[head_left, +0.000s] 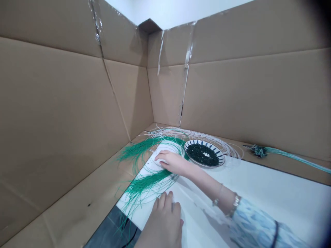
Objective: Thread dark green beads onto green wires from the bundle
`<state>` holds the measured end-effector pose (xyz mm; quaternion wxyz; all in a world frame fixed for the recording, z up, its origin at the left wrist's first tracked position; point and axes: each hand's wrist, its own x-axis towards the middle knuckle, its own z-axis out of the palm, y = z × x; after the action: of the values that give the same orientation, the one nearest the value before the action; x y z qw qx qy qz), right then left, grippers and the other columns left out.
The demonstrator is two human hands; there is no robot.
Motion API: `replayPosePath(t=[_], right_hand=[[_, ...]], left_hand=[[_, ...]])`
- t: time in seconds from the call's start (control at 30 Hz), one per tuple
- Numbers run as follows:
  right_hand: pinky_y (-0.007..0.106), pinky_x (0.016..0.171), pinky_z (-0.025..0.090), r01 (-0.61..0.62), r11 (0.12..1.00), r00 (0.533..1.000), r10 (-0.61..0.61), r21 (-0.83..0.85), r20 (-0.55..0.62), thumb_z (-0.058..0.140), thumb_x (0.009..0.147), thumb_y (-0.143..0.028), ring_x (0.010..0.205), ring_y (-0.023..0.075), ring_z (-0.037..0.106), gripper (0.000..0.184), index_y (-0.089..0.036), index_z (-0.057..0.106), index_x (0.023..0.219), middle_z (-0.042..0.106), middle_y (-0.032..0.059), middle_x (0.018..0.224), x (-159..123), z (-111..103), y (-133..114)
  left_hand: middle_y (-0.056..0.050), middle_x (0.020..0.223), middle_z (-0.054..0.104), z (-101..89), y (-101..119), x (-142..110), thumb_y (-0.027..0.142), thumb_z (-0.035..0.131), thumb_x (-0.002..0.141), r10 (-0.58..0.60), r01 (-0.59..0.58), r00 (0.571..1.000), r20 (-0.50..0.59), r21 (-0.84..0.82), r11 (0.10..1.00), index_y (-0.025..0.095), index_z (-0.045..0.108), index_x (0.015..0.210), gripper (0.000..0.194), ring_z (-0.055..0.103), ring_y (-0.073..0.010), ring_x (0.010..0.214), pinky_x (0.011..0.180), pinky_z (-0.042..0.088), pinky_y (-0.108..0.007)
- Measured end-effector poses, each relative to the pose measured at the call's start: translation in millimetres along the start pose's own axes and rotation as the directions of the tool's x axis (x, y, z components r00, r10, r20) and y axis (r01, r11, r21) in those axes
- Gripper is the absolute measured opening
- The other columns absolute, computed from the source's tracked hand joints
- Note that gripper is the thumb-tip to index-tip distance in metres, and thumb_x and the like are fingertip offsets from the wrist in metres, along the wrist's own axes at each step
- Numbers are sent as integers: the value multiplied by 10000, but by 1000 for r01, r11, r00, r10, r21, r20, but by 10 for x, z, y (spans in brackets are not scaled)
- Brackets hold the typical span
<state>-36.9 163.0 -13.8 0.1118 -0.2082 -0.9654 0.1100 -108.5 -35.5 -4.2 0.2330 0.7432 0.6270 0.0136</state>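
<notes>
My right hand (172, 162) reaches across the white table top, inside the curve of a bundle of thin green strands (150, 182). Its fingers bend downward, with a gap between the forefinger and thumb, and I see nothing held there. Nearer to me, my left hand (165, 215) rests back up at the table, just below the strands. The fingers lie side by side, slightly bent, with the thumb apart; what lies under the palm is hidden. Beside my right wrist stands a blue-and-white patterned plate (219, 159) with many small dark green pieces in it.
White strands (201, 134) curve behind the plate. A tied bundle of pale green strands (258, 151) lies at the right along the table's far edge. Tall cardboard walls (245, 100) rise at the back and left. The table's left edge drops toward a grey floor (108, 227).
</notes>
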Motion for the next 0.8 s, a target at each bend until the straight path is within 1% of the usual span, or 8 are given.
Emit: replayPosePath(t=[0.13,0.23,0.37,0.5,0.57,0.63,0.73,0.8], right_hand=[[472,931,592,52,997,998,-50,-52,44,664,1018,-295,1100,255,695,261,-177,669,1251,684,96,1290,385,178,-188],[472,926,594,49,996,998,-46,-73,40,666,1016,-299,1096,256,696,268,-175,666,1255,684,96,1288,484,209,-224],[486,950,582,17,998,1000,-16,-62,15,666,1016,-296,1127,264,686,267,-176,667,1254,677,98,1306,286,27,-62],[453,917,597,-66,997,995,69,-34,67,656,1023,-298,1063,240,705,229,-178,681,1217,699,90,1254,-200,-203,320],[430,886,608,-107,994,988,109,-24,111,653,1025,-300,1012,223,716,212,-176,688,1195,712,86,1217,-479,-241,480],[423,868,613,-129,992,984,129,-14,125,656,1024,-300,997,220,718,216,-174,685,1196,712,84,1208,-734,-222,557],[446,894,607,-131,991,987,130,2,96,660,1020,-301,1053,240,707,252,-177,669,1240,692,93,1262,-1024,-144,515],[467,927,595,-125,992,989,124,7,76,660,1020,-298,1099,253,694,263,-183,665,1256,679,97,1297,-1164,-104,432]], left_hand=[[-314,1628,380,-21,57,9,150,452,973,-27,26,999,32,7,1000,-35,591,1391,479,325,-465,1519,1231,291,-576],[-258,1596,472,-67,74,4,134,452,986,-4,4,1000,31,12,1000,-2,620,1372,442,411,-391,1494,1237,325,-462],[-191,1520,588,-112,84,-31,97,441,992,50,-50,998,42,7,999,61,648,1346,412,534,-311,1412,1179,426,-376],[-237,1525,564,-47,-11,-45,60,463,960,106,-107,994,40,14,994,45,685,1280,390,501,-366,1434,1196,405,-452],[-241,1539,540,27,-133,1,57,430,968,153,-151,984,-94,36,988,78,663,1305,411,487,-370,1441,1175,432,-488],[-230,1563,510,118,-295,105,50,374,985,168,-146,935,-313,93,985,122,624,1353,450,456,-360,1463,1142,472,-507],[-190,1637,431,255,-552,325,107,385,1021,110,-5,821,-561,185,983,163,517,1468,470,398,-355,1505,1142,469,-541],[-233,1603,462,325,-683,447,174,426,1029,67,60,795,-603,188,980,114,468,1497,474,436,-398,1468,1121,459,-604]])
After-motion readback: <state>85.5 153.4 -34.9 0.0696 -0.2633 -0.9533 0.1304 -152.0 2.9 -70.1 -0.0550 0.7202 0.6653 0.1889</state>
